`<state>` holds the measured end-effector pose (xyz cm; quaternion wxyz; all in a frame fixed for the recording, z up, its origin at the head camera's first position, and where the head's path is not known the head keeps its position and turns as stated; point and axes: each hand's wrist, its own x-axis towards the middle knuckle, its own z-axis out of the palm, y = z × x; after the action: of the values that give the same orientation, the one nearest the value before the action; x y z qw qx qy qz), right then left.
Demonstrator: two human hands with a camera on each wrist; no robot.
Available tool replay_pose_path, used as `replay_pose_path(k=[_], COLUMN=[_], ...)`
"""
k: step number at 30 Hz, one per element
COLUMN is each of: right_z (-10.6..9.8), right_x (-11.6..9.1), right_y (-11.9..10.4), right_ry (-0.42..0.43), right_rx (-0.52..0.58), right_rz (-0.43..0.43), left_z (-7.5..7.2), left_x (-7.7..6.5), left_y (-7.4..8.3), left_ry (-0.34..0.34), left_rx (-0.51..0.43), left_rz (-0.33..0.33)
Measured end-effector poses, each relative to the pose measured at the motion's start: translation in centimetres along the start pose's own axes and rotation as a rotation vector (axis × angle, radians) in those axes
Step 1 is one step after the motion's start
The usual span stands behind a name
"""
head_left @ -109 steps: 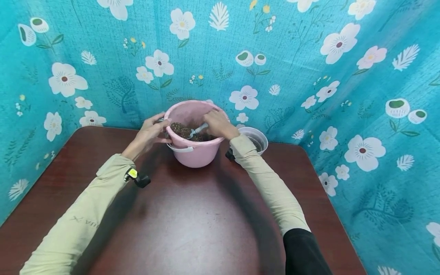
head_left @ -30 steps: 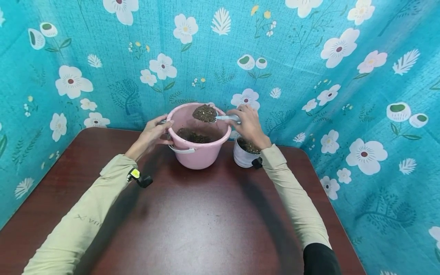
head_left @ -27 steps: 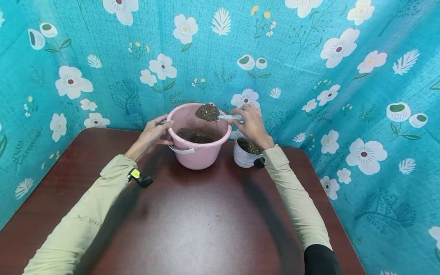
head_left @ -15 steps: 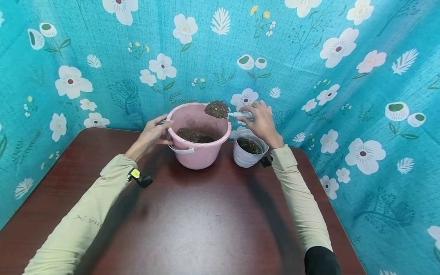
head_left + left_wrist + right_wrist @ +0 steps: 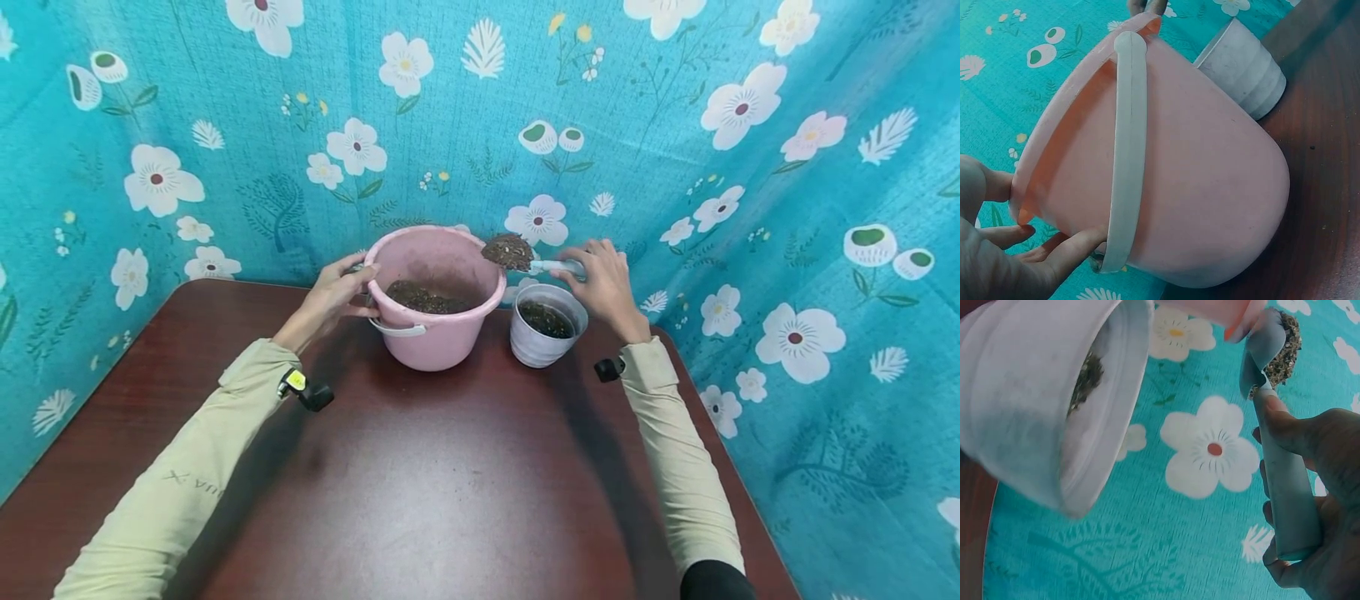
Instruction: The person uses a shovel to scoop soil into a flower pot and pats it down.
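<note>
My left hand [image 5: 330, 293] grips the left rim of a pink bucket [image 5: 433, 343], its thumb at the rim and its fingers underneath. Dark soil [image 5: 427, 297] lies inside the bucket. In my right hand [image 5: 606, 287] is the pale blue-grey handle of a garden trowel [image 5: 558, 267], fingers wrapped round it in the right wrist view. A heap of soil [image 5: 507, 252] covers the trowel's blade, which is level above the bucket's right rim. Just below and right of the blade stands a white ribbed flowerpot [image 5: 534, 346], partly filled with soil [image 5: 546, 320].
The bucket's white carrying handle [image 5: 1127, 150] hangs down its side. Both containers stand at the back of a dark reddish-brown table [image 5: 420, 483]. A blue floral curtain [image 5: 450, 125] hangs close behind them and along the right side.
From inside the bucket, my right hand has lifted the trowel, loaded with soil, and carried it right to the bucket's far rim. My left hand keeps its grip on the bucket.
</note>
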<state>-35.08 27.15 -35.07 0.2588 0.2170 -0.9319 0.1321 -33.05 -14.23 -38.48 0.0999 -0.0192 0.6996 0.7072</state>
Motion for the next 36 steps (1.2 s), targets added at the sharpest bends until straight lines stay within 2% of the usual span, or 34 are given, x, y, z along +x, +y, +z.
replay_pose_path(k=[11,23,30,36], right_z=[-2.1,-3.1,-2.7,-1.9], right_x=[-1.2,-4.5,-6.2,-7.0], right_y=[2.1,5.0,6.4,7.3], right_ry=[0.001,0.016,0.021,0.101], right_rx=[-0.033,-0.04,-0.031,-0.076], right_rz=[0.074,0.112,0.104,0.042], left_z=[-0.1,0.0,0.0,0.0], left_x=[-0.2,-0.1,-0.2,-0.3], left_y=[0.3,0.1,0.1,0.1], left_ry=[0.005,0.001,-0.001,-0.007], left_rx=[0.024,0.022,0.021,0.02], left_rz=[0.004,0.004,0.002,0.008])
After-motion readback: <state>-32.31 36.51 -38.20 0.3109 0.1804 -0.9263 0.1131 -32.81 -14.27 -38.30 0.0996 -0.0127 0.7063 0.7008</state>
